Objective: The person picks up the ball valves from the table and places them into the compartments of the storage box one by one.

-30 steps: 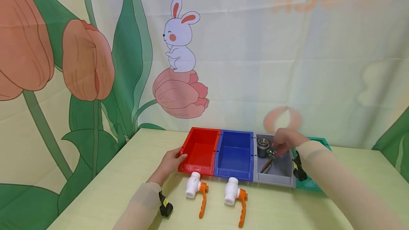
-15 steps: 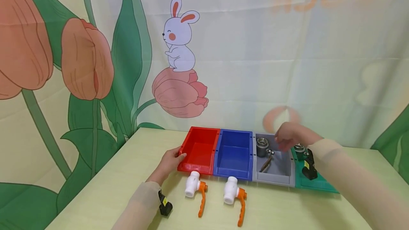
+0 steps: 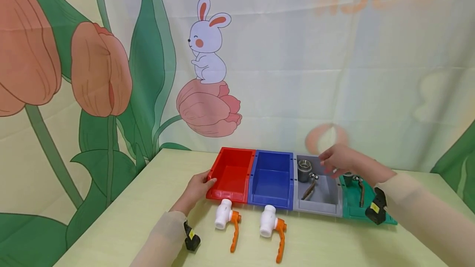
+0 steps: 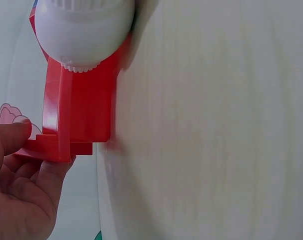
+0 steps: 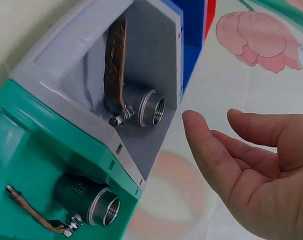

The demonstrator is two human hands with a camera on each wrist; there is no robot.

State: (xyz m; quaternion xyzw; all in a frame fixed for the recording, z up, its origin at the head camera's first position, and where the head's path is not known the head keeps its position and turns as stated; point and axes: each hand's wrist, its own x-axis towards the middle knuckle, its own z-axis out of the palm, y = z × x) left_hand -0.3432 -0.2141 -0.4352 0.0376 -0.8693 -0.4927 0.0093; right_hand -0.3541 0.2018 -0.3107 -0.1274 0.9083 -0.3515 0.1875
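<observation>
My left hand (image 3: 196, 189) grips the left wall of the red bin (image 3: 231, 176); in the left wrist view the thumb lies on one side of the rim and the fingers curl under the other. Above the back right of the grey bin (image 3: 324, 190), my right hand (image 3: 339, 160) hovers with nothing in it, thumb and fingertips apart. A metal ball valve (image 5: 136, 107) with a worn brown lever lies in the grey bin. Another metal ball valve (image 5: 84, 197), its lever also brown, lies in the green bin (image 3: 352, 203), partly covered by my right arm in the head view.
Between the red and grey bins, joined side by side, sits a blue bin (image 3: 272, 180). Two white plastic ball valves with orange handles, a left valve (image 3: 223, 214) and a right valve (image 3: 268, 221), lie on the table (image 3: 148, 213) before the bins. A printed curtain (image 3: 278, 73) hangs behind.
My right hand has lifted up and away from the valve in the grey bin, and its forearm has swung right, uncovering the green bin's valve. The left hand keeps its hold on the red bin.
</observation>
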